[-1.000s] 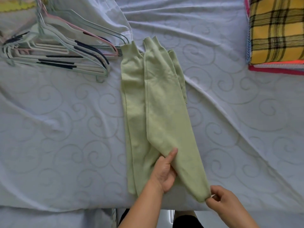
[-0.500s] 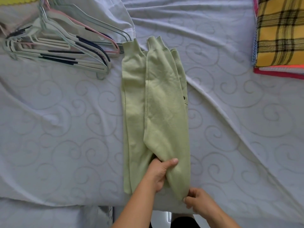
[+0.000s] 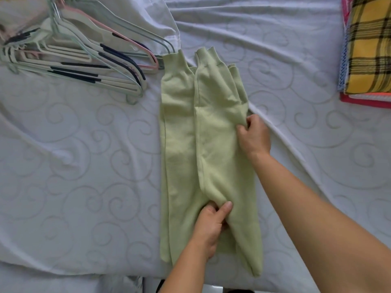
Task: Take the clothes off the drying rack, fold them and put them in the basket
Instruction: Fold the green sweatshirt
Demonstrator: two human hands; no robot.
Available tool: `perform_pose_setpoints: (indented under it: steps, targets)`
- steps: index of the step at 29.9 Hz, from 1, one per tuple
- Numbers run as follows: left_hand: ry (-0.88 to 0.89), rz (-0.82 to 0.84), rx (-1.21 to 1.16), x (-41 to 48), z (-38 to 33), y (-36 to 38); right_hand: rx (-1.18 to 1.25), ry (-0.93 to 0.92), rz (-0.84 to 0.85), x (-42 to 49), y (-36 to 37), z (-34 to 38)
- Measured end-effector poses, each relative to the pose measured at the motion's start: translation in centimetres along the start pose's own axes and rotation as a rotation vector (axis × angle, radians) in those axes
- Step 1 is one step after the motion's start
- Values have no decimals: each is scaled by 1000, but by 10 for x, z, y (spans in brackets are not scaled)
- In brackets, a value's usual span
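Folding green sweater [image 3: 184,144] at bed's [image 3: 84,166] near edge — left hand [image 3: 211,227] pinches lower fold, right hand [image 3: 254,136] pinches right side; next, likely: double it over.

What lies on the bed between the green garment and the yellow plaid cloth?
Between green garment and plaid cloth, only bare creased white sheet; head view.

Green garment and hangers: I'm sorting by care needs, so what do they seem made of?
The green garment looks like a soft, matte knit, perhaps cotton fleece: ribbed cuffs at the far end, thick rounded folds. The hangers look like thin plastic or coated wire, smooth pastel finish, with dark strips that may be non-slip rubber.
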State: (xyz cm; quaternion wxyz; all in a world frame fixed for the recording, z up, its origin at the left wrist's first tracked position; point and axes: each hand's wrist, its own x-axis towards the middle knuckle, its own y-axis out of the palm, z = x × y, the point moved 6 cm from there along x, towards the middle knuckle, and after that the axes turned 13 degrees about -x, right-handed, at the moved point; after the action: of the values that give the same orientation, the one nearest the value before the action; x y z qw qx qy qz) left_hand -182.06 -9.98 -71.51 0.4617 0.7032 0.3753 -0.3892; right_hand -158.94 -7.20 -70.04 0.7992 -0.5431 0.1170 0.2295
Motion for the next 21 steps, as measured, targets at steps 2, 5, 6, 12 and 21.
perform_pose_setpoints:
  steps: [2,5,6,12,21]
  targets:
    - [49,-79,47,9,1,-5,70,36,-70,1,-5,-15]
    - [73,-128,71,11,4,-8,35,17,-67,-9,-3,-25]
    - [72,-117,56,9,5,-7,-28,-80,-130,-12,-5,-14]
    - [22,-99,194,1,13,-12,-521,-703,-37,-18,37,66]
    - [609,-320,1513,-29,-64,12,-271,-243,-162,54,-3,69]
